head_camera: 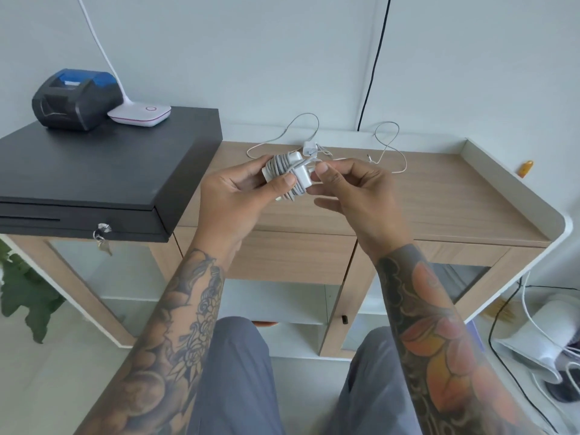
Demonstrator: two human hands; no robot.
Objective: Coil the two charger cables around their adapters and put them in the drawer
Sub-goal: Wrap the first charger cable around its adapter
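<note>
My left hand (238, 193) grips a white charger adapter (287, 171) with its grey cable wound around it, held above the wooden desk (439, 196). My right hand (354, 186) pinches the end of that cable beside the adapter. A second, smaller white adapter (309, 148) lies at the back of the desk, and its thin cable (389, 146) sprawls in loose loops. The desk's drawer front (292, 255) below my hands is closed.
A black cash drawer (94, 171) with a key in its lock sits on the desk's left, carrying a receipt printer (75, 97) and a white lamp base (139, 113). A raised white rim (514, 180) edges the desk's right side. Cables and devices lie on the floor at right.
</note>
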